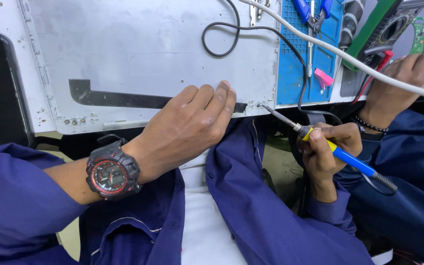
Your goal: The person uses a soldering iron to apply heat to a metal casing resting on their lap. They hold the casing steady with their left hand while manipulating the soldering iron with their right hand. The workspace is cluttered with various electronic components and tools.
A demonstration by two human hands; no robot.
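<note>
Grey metal laptop lid panel laid flat across lap and desk edge, black strip along lower edge. Panel pressed down near bottom edge by left hand, fingers flat and extended, nothing gripped; black-and-red wristwatch worn on that wrist. Blue silicone work mat seen just right of panel. Blue-and-yellow-handled soldering iron gripped in closed right hand, tip touching panel's lower right corner. Another person's hand rested near green multimeter.
</note>
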